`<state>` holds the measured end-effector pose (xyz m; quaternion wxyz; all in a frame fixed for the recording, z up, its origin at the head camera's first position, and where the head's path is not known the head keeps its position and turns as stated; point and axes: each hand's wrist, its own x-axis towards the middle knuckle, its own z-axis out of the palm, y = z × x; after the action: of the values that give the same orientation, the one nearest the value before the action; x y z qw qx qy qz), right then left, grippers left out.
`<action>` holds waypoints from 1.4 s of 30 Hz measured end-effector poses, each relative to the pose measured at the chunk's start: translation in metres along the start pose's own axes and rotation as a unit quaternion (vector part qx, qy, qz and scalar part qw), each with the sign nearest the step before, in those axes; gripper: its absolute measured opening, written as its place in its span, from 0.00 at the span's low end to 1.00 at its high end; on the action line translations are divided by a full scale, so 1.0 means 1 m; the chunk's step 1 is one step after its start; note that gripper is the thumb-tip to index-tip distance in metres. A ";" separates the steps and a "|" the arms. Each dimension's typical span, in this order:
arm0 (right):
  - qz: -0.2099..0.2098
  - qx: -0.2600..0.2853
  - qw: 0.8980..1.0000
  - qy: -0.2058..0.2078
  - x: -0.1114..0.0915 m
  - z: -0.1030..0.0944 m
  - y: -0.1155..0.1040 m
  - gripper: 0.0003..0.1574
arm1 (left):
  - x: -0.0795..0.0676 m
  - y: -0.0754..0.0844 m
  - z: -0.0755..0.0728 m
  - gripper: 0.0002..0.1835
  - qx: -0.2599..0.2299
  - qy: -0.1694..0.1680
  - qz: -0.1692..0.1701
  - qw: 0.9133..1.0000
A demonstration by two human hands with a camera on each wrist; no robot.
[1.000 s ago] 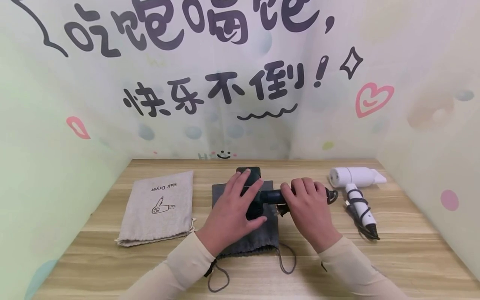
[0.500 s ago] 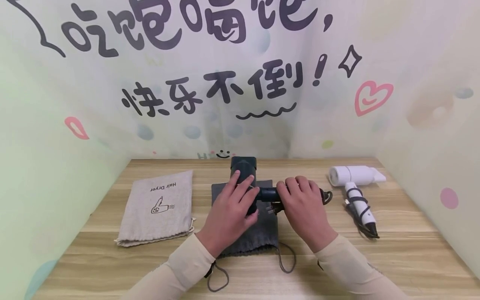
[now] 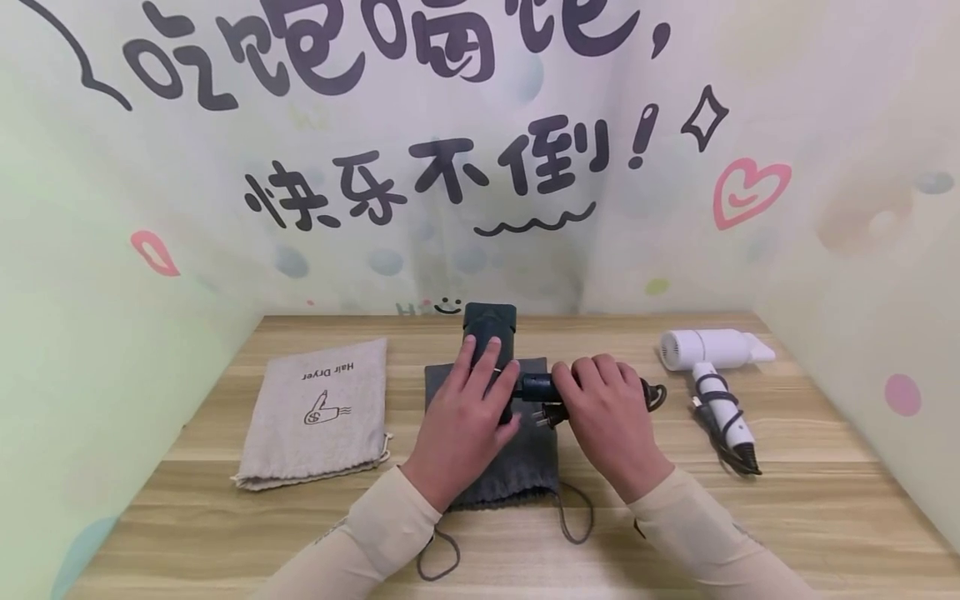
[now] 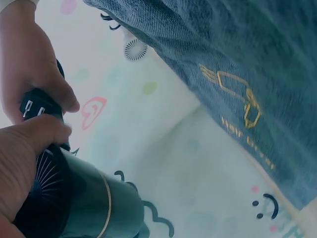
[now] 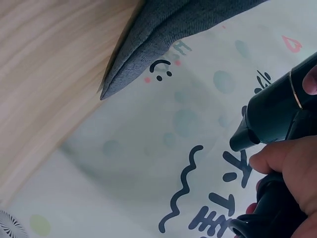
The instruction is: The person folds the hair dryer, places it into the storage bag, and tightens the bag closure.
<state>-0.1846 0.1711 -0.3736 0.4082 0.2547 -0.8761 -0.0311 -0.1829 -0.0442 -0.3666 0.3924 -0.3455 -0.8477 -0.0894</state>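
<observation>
A dark green hair dryer [image 3: 489, 329] is held over a dark grey drawstring bag [image 3: 517, 471], its nozzle pointing at the back wall. My left hand [image 3: 459, 429] holds the barrel from above, and in the left wrist view its thumb [image 4: 42, 131] lies by the ribbed rear vent. Around the handle curl the fingers of my right hand [image 3: 611, 412]. The black plug [image 3: 551, 414] sticks out below the handle, with its cord bundled in the same grip. In the right wrist view, the gold-ringed barrel [image 5: 270, 116] appears well apart from the bag's edge [image 5: 133, 54].
On the left of the wooden table [image 3: 225, 542] lies a beige drawstring bag [image 3: 318, 450] marked "Hair Dryer". A white hair dryer [image 3: 708, 350] with its cord [image 3: 708, 437] wrapped round the handle rests at the right. A printed cloth wall [image 3: 420, 250] stands behind.
The dark green hair dryer has risen in the head view, its nozzle now past the table's back edge. My right hand has shifted slightly left with the handle; both hands keep their hold.
</observation>
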 end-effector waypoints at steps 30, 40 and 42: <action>-0.090 0.053 0.993 0.059 -0.001 0.002 0.009 0.05 | -0.010 -0.015 0.000 0.24 -0.021 0.083 0.098 0.991; -0.114 0.073 0.990 0.050 -0.003 0.001 0.009 0.08 | -0.013 -0.021 0.001 0.23 -0.055 0.085 0.125 0.987; -0.125 0.082 0.988 0.050 -0.004 0.001 0.009 0.06 | -0.015 -0.024 0.001 0.23 -0.071 0.084 0.140 0.984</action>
<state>-0.1875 0.1805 -0.3747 0.4219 0.3958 -0.8157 0.0033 -0.1923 -0.0692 -0.3755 0.4450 -0.4790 -0.7467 -0.1223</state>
